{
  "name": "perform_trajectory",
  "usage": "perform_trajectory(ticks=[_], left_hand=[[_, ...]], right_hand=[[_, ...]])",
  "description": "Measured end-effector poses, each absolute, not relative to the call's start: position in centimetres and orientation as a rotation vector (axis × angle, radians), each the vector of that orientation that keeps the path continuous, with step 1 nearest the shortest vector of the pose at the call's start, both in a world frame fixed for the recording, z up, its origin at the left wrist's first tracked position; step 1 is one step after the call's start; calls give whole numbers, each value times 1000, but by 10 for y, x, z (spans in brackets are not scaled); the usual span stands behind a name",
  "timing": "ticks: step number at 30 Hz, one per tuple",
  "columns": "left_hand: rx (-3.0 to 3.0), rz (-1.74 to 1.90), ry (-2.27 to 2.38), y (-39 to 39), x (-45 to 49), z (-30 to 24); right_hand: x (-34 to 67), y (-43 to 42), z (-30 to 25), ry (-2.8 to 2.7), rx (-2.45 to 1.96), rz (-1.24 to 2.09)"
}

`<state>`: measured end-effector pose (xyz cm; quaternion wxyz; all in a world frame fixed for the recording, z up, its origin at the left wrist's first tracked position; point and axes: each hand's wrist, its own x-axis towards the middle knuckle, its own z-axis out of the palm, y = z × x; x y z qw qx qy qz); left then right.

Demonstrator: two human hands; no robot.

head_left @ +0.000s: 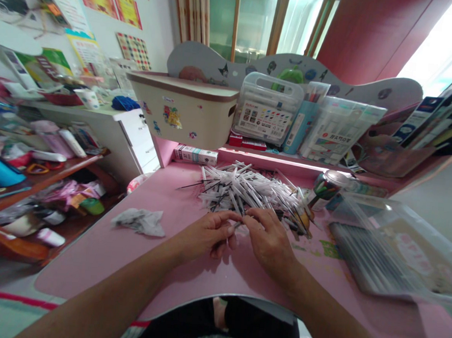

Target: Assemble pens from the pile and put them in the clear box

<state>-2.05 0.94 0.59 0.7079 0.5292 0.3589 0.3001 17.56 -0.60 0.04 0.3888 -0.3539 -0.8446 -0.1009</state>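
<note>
A heap of thin white pens or refills [247, 190] lies in the middle of the pink desk [102, 248]. My left hand [208, 234] and my right hand [270, 238] meet just in front of the heap. Both pinch the same thin pen [239, 224] between their fingertips, the left from the left end, the right from the right end. Their other fingers are curled in. The pen is mostly hidden by the fingers.
A crumpled tissue [140, 221] lies left of my hands. A clear plastic box of dark pens [382, 250] sits at the right. A beige bin [184, 108], marker sets [266, 110] and a small carton [195, 155] stand on the back ledge. Cluttered shelves [38, 173] are at the left.
</note>
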Motion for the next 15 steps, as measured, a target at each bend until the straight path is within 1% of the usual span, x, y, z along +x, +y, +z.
perform_trajectory(ticks=[3,8,15], left_hand=[[1125,757,764,10,-22,8],[997,1004,660,11,-24,16],[910,1271,679,11,-26,23]], right_hand=[[176,-7,0,-2101,-845,-194],[178,-7,1,-2003,-899,-216],[173,-3,-11,-2063,-1032,-39]])
